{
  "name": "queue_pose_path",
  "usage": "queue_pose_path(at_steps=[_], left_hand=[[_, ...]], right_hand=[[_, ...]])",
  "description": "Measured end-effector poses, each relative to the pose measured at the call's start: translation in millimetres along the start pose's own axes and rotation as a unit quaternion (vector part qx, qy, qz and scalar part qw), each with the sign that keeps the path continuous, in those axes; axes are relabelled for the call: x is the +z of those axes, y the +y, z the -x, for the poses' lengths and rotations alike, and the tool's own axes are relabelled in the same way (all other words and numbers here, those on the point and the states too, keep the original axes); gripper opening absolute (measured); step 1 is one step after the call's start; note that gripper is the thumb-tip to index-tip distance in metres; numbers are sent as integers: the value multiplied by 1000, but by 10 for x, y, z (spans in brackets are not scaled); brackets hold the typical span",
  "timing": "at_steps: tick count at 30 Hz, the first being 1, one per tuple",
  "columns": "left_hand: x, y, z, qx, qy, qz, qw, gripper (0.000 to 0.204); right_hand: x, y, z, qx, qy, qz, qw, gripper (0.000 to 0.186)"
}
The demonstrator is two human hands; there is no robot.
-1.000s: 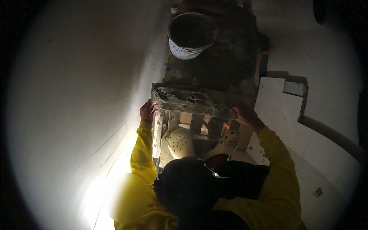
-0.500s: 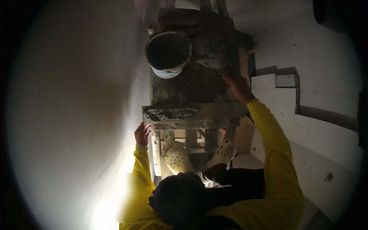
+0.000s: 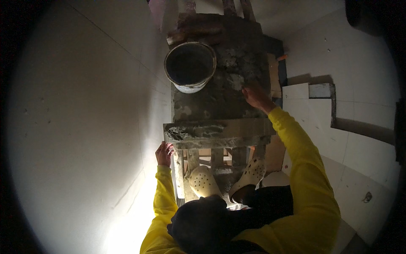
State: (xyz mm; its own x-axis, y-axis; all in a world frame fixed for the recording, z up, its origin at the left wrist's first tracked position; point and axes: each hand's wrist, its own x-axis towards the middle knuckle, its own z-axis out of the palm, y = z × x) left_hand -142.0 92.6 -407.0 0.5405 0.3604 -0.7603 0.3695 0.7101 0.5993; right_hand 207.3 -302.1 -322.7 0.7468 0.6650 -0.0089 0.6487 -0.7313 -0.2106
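My left hand (image 3: 163, 154) has its fingers closed at the near left corner of a long flat strip (image 3: 243, 128), which looks like a cut tile. Wet grey mortar (image 3: 177, 132) lies on the strip's left part. Over the right side of a mortar-smeared platform (image 3: 203, 106), my right hand (image 3: 257, 98) is closed. Whatever it holds is too dark to make out. A pale flat patch (image 3: 236, 81) lies just beyond its fingers, perhaps a trowel blade or smoothed mortar. A round bucket (image 3: 190, 64) stands on the platform's left side, its inside dark.
A pale wall (image 3: 84, 110) rises close on the left, brightly lit low down. Light tiles with a stepped edge (image 3: 311, 103) cover the right. Below the strip, my pale perforated clogs (image 3: 203, 181) stand on wooden slats. More wooden bars (image 3: 228, 7) show at the far end.
My right hand has drawn left and its fingers have curled in toward the pale patch. My left hand stays at the strip's corner. The whole view has shifted slightly.
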Motion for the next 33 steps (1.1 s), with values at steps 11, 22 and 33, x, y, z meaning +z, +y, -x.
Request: queue_pose_path(at_steps=[11, 22, 33], left_hand=[[-32, 58, 55, -8, 11, 12, 1000, 23], [-85, 50, 7, -6, -11, -19, 1000, 22], [-83, 59, 3, -7, -11, -25, 1000, 23]], right_hand=[[275, -744, 48, 367, -128, -514, 764, 30], [438, -475, 14, 366, -45, -547, 751, 26], [-424, 198, 1139, 231, -121, -366, 893, 38]])
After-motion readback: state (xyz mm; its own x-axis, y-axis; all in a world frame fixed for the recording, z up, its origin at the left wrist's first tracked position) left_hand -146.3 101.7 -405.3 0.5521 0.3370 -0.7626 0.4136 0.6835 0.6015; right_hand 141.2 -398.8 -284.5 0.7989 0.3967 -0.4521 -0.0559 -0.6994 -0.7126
